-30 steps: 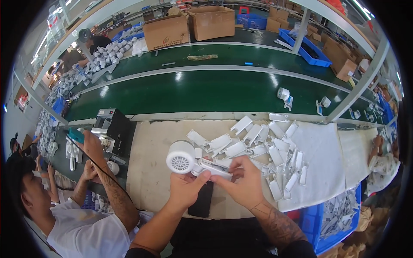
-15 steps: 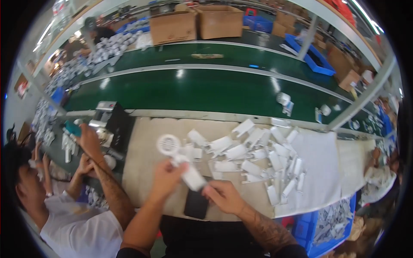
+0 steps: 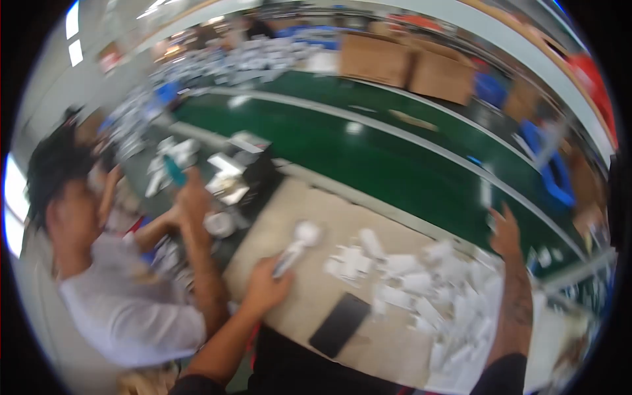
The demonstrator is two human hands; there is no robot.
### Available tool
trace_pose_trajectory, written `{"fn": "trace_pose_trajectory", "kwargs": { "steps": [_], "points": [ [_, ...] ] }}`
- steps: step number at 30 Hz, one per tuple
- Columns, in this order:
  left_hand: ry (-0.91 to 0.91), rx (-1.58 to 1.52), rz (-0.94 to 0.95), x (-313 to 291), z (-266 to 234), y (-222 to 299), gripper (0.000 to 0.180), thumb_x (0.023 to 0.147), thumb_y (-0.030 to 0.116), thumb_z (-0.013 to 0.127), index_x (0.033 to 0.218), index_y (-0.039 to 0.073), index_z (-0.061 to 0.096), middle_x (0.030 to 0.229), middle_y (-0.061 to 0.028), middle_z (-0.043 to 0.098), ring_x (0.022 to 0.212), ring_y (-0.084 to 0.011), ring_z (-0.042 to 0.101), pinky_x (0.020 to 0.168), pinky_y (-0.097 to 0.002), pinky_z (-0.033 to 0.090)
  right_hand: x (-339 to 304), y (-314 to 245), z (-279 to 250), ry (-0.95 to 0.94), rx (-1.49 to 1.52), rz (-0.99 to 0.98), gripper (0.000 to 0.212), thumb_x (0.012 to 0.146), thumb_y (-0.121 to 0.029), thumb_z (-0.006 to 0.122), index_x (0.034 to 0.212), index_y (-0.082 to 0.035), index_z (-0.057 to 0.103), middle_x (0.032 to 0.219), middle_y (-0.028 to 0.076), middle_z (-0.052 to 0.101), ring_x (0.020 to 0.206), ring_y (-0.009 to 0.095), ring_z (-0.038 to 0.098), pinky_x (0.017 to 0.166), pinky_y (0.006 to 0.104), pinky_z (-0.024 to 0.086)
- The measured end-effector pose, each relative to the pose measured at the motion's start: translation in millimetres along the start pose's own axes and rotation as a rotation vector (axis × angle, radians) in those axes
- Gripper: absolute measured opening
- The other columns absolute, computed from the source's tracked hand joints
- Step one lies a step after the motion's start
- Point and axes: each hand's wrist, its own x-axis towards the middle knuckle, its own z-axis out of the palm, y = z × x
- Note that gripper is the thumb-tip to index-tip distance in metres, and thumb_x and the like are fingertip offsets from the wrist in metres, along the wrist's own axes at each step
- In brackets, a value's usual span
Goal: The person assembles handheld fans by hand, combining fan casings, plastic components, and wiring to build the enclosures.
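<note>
My left hand (image 3: pixel 268 284) is closed around the handle of a white handheld fan (image 3: pixel 305 236), whose round head points away from me over the beige mat. Far to the right, my right hand (image 3: pixel 505 232) reaches over the green conveyor belt with its fingers apart. A small white object (image 3: pixel 492 220) shows by those fingertips, too blurred to name; whether they touch it is unclear. On the mat between my arms lie many loose white plastic parts (image 3: pixel 416 283) in a heap. A black phone (image 3: pixel 340 324) rests flat near the mat's front edge.
A co-worker (image 3: pixel 131 283) at my left holds a teal tool (image 3: pixel 174 171) beside a black machine (image 3: pixel 253 164). Heaped white parts (image 3: pixel 230 62) lie at the far left. Cardboard boxes (image 3: pixel 375 59) and a blue tray (image 3: pixel 553 168) stand beyond the belt (image 3: pixel 316 141).
My right hand has let go of the fan's handle and stretched out right to the belt. My left hand keeps the fan. The whole view has tilted and swung left.
</note>
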Motion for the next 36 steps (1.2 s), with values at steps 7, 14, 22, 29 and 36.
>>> {"fn": "trace_pose_trajectory", "kwargs": {
  "steps": [7,14,22,29,36],
  "points": [
    [0.23,-0.127,0.049,-29,15,-3,0.057,0.081,0.014,0.073,0.132,-0.005,0.054,0.11,-0.0208,0.065,0.105,-0.0358,0.06,0.094,-0.0419,0.047,15,40,55,-0.093,0.189,0.274,0.074,0.072,0.001,0.068,0.141,-0.016,0.047,0.133,0.022,0.051,0.12,0.043,0.053,0.103,0.0464,0.044],
    [0.288,0.014,0.287,-9,-4,30,0.045,0.077,0.016,0.07,0.118,0.002,0.059,0.102,-0.0136,0.062,0.101,-0.0367,0.053,0.096,-0.0484,0.038,-5,-107,-70,0.37,0.77,0.296,0.058,0.078,-0.005,0.076,0.132,-0.008,0.056,0.125,0.008,0.058,0.114,0.02,0.057,0.104,0.0331,0.042],
    [-0.434,-0.749,0.425,61,33,162,0.059,0.075,0.023,0.081,0.124,-0.001,0.058,0.121,-0.0158,0.062,0.114,-0.0309,0.059,0.099,-0.0403,0.045,-75,-257,-139,0.16,1.737,0.326,0.061,0.085,-0.01,0.075,0.139,-0.009,0.046,0.123,0.006,0.058,0.116,0.016,0.055,0.097,0.0301,0.046],
    [-0.667,-0.822,0.184,-16,50,189,0.062,0.077,0.028,0.084,0.125,-0.002,0.058,0.111,-0.0157,0.067,0.102,-0.0262,0.067,0.09,-0.0383,0.051,-117,-310,-138,0.168,2.131,0.529,0.061,0.094,-0.013,0.064,0.147,-0.013,0.035,0.122,0.006,0.053,0.109,0.016,0.053,0.093,0.0324,0.047],
    [-0.93,-1.691,-0.434,9,13,170,0.038,0.095,0.025,0.044,0.118,0.0,0.062,0.084,-0.0144,0.062,0.064,-0.0255,0.061,0.067,-0.0394,0.051,-150,-317,-116,-0.147,2.363,0.152,0.078,0.094,-0.033,0.062,0.156,-0.014,0.018,0.143,0.015,0.046,0.125,0.028,0.051,0.1,0.0422,0.044]
  ]
}}
